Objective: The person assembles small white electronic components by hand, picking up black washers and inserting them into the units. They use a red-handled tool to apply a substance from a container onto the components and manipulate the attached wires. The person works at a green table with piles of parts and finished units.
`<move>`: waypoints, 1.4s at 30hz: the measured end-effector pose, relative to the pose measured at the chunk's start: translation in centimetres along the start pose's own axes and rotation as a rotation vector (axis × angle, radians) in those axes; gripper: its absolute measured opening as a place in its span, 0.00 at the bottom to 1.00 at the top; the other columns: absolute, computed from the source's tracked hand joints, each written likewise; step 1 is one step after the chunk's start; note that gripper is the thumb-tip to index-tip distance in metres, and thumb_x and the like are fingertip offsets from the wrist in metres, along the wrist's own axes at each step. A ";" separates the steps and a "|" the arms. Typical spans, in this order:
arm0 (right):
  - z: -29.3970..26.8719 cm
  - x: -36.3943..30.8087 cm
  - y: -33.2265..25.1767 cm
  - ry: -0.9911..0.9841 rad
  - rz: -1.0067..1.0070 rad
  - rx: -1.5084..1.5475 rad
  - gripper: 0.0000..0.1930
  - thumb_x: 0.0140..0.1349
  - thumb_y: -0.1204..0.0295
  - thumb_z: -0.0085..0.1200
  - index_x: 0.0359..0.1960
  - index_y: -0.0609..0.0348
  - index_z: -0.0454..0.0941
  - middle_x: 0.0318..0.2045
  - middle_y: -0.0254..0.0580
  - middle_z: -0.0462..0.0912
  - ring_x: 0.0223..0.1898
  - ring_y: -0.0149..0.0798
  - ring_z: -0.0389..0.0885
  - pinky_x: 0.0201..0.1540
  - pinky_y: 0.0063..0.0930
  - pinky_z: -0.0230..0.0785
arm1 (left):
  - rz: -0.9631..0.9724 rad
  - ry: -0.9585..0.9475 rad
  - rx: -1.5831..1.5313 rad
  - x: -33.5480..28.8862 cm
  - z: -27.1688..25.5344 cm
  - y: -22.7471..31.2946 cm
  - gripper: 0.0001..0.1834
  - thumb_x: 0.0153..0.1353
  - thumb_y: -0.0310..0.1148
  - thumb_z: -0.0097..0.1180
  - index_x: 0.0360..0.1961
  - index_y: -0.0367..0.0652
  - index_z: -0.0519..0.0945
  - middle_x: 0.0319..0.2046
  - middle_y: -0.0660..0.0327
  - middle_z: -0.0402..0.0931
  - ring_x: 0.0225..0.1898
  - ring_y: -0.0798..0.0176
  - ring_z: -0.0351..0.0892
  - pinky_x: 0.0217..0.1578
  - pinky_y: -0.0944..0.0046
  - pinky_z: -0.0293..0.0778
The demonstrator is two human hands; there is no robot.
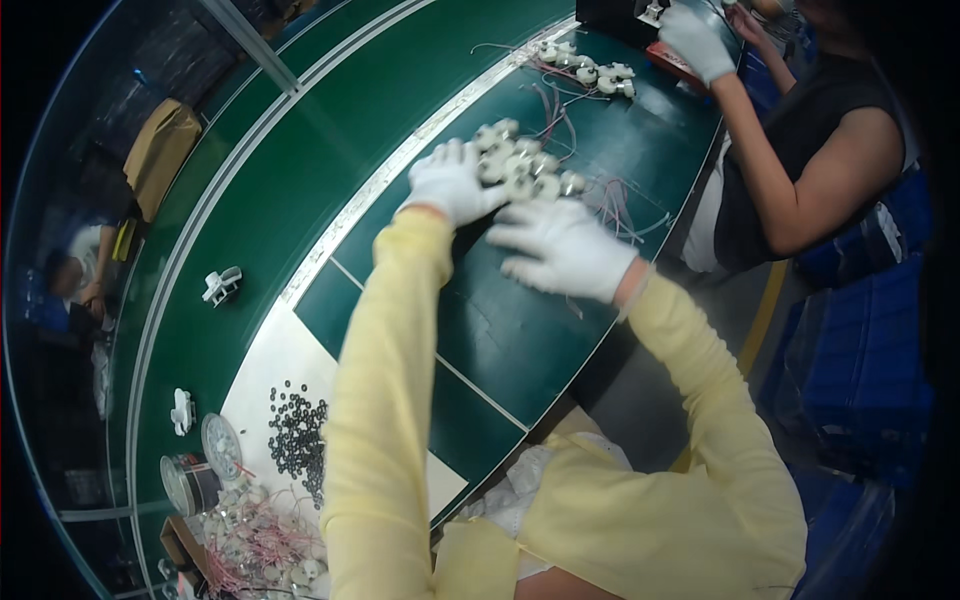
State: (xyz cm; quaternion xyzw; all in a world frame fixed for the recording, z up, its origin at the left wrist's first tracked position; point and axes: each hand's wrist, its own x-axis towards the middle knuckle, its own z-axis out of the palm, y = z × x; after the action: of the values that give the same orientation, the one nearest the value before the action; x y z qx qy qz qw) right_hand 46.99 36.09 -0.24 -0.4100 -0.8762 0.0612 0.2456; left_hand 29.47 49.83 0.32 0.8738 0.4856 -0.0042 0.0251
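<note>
A cluster of small white round parts with wires (520, 165) lies on the dark green mat. My left hand (448, 182), in a white glove, rests against the cluster's left side with its thumb apart from its fingers. Just below the cluster is my right hand (565, 245), also gloved, its fingers stretched out and slightly blurred. Between them the hands flank the parts without closing round any one. Thin pinkish wires (615, 200) trail from the cluster to the right.
Another group of white wired parts (590, 72) lies farther up the mat, near a co-worker's gloved hand (695, 45). At lower left are black rings (295, 430), a metal can (188, 485) and a wired heap (260, 540). White pieces (222, 286) sit on the green belt (270, 190).
</note>
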 end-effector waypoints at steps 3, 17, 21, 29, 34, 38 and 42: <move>-1.8 0.4 4.9 0.080 0.103 -0.095 0.18 0.63 0.56 0.59 0.48 0.52 0.85 0.48 0.39 0.84 0.54 0.46 0.81 0.56 0.42 0.72 | -0.086 -0.059 0.069 3.7 -1.8 3.3 0.46 0.62 0.71 0.50 0.68 0.46 0.72 0.67 0.50 0.71 0.69 0.49 0.70 0.65 0.42 0.66; -6.0 3.7 -15.6 -0.150 -0.439 0.262 0.15 0.58 0.75 0.64 0.48 0.60 0.85 0.38 0.48 0.86 0.35 0.52 0.84 0.38 0.42 0.74 | -0.399 0.409 -0.519 -43.0 -9.1 1.8 0.07 0.62 0.33 0.63 0.35 0.41 0.85 0.27 0.56 0.79 0.33 0.50 0.81 0.35 0.54 0.75; -0.6 9.4 -25.0 -0.256 -0.700 0.384 0.10 0.60 0.72 0.64 0.44 0.56 0.87 0.24 0.45 0.84 0.25 0.49 0.84 0.28 0.39 0.74 | -0.729 0.769 0.053 -52.5 -1.8 0.1 0.09 0.57 0.26 0.65 0.40 0.45 0.84 0.33 0.59 0.80 0.35 0.52 0.81 0.35 0.54 0.74; 15.9 21.3 -44.1 -0.138 -0.974 0.012 0.19 0.62 0.68 0.56 0.56 0.45 0.84 0.42 0.42 0.88 0.38 0.49 0.87 0.41 0.44 0.80 | -0.915 0.630 0.134 -59.4 2.4 0.2 0.26 0.52 0.37 0.70 0.54 0.52 0.82 0.55 0.56 0.78 0.57 0.47 0.77 0.49 0.48 0.73; 18.7 22.5 -46.7 -0.566 -1.024 -0.199 0.24 0.61 0.67 0.56 0.61 0.45 0.80 0.40 0.50 0.87 0.39 0.53 0.87 0.45 0.45 0.79 | -0.915 0.668 0.193 -60.2 3.2 -0.5 0.31 0.53 0.43 0.69 0.60 0.55 0.81 0.61 0.55 0.74 0.64 0.44 0.69 0.61 0.44 0.64; 17.0 21.3 -46.1 -0.708 -0.884 0.073 0.20 0.65 0.63 0.54 0.57 0.49 0.83 0.38 0.51 0.88 0.41 0.53 0.87 0.48 0.44 0.79 | -0.897 0.690 0.200 -59.8 1.9 -2.5 0.29 0.53 0.42 0.70 0.58 0.56 0.81 0.59 0.57 0.75 0.61 0.46 0.69 0.58 0.45 0.67; 16.3 22.8 -44.5 -0.500 -0.734 0.310 0.17 0.67 0.62 0.52 0.52 0.52 0.86 0.33 0.54 0.87 0.37 0.56 0.87 0.46 0.44 0.80 | -1.042 0.748 0.074 -59.2 0.7 -0.6 0.26 0.50 0.40 0.72 0.53 0.56 0.82 0.49 0.61 0.76 0.54 0.50 0.73 0.50 0.47 0.69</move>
State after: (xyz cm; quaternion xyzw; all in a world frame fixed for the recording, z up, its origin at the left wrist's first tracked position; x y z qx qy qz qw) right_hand -3.83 25.49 7.91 -0.0043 -0.9762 0.1972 0.0906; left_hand -2.32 -0.10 1.48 0.4660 0.8221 0.2723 -0.1813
